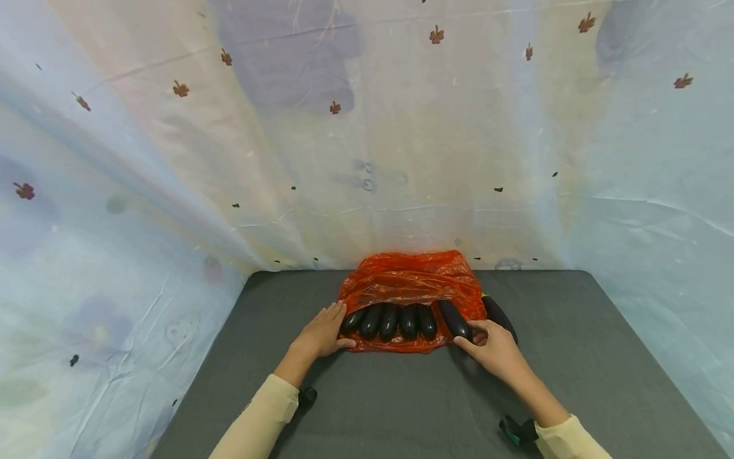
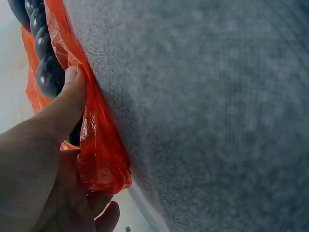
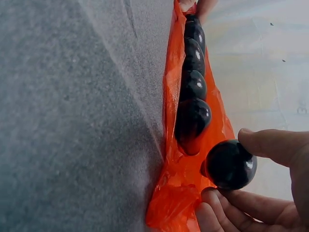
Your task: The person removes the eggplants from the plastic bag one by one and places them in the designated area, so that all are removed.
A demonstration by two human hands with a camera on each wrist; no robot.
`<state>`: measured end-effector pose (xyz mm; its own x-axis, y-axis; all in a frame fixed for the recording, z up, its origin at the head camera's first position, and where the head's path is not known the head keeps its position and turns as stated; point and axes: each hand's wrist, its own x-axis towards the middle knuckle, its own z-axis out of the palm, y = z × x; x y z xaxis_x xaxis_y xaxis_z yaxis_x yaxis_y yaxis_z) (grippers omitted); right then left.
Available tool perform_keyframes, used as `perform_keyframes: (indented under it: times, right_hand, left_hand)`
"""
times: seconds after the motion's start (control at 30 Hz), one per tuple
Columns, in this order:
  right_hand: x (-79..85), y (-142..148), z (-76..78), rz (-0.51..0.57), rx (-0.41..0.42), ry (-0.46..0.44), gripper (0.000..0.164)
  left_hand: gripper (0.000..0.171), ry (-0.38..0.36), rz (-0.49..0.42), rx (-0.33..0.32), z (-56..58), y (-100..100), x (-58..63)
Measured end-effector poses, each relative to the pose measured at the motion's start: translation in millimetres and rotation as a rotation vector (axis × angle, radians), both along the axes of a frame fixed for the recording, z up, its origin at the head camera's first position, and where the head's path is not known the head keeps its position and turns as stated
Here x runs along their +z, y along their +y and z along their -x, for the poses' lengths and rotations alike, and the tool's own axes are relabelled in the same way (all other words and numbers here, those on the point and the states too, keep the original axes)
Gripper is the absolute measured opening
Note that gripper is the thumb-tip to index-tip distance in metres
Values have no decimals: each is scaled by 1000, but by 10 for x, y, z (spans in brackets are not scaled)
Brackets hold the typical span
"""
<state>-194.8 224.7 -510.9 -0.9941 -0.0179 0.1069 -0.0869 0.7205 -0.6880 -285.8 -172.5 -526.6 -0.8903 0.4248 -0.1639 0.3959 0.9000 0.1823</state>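
Observation:
Several dark, glossy eggplants (image 1: 389, 322) lie side by side in the opening of a red plastic bag (image 1: 410, 274) on the table. At the bag's left end my left hand (image 1: 323, 331) holds its edge. In the left wrist view, the thumb (image 2: 73, 84) lies over the front rim near the closest eggplant (image 2: 49, 76). My right hand (image 1: 496, 347) grips one eggplant (image 1: 454, 319) near its lower end, at the bag's right side. Thumb and fingers pinch that eggplant's rounded end (image 3: 231, 165) in the right wrist view, apart from the row.
Another eggplant (image 1: 500, 320) lies outside the bag to the right, partly behind my right hand. The grey table (image 1: 413, 401) extends toward me. A patterned plastic sheet (image 1: 373, 140) hangs behind and along both sides.

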Motion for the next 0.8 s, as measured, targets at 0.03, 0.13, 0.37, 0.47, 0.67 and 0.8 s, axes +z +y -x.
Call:
perform_keyframes:
  times: [0.03,0.13,0.37,0.47,0.67,0.8]
  right_hand:
    - [8,7,-13,2,2,-2,59]
    - [27,31,-48,-1,12,-4,59]
    - [53,83,-122,0,26,-44,62]
    - [64,104,-155,0,30,-56,63]
    - [68,163,-230,-8,28,-43,63]
    - [76,211,-285,-9,23,-23,60]
  left_hand:
    - [97,-1,4,2,1,0,-6]
    - [98,-15,7,8,-12,1,0]
    - [101,-33,23,8,-49,17,30]
    - [101,-28,17,9,-55,24,44]
    - [100,-18,14,15,-58,38,55]
    - [100,-15,17,19,-58,44,43]
